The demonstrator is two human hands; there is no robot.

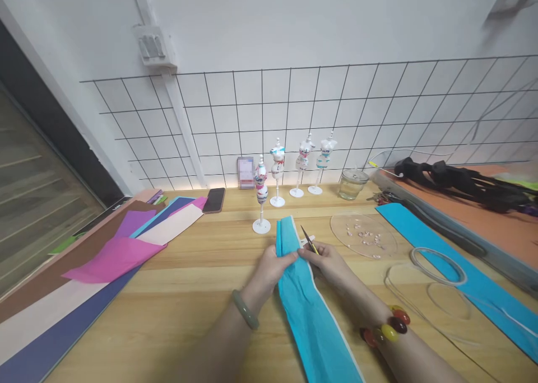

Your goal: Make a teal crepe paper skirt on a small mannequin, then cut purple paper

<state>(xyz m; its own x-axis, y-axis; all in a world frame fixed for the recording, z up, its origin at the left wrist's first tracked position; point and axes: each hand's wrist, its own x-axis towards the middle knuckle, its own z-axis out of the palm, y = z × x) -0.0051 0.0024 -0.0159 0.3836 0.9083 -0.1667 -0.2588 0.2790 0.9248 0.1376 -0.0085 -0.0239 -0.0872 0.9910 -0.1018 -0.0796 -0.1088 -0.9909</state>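
Observation:
A long strip of bright blue crepe paper (300, 304) runs from between my hands down toward the bottom edge, crinkled and folded at its upper end, with a pale line along its right side. Closed on the left side of that strip, my left hand (271, 268) has its thumb on top. My right hand (325, 260) pinches the right edge, its thumb meeting my left thumb. Between its fingers it also has a slim pair of scissors (310, 240) with a dark pointed tip and a yellow part, angled up and left. A small white piece shows beside the tip.
Several decorated mini dress forms (261, 195) stand behind the strip. Colored paper sheets (113, 260) and a phone (214, 200) lie left. A dish of small beads (363, 234), a glass (352, 184), a coil of cord (439, 265) and another blue strip (420, 240) are right.

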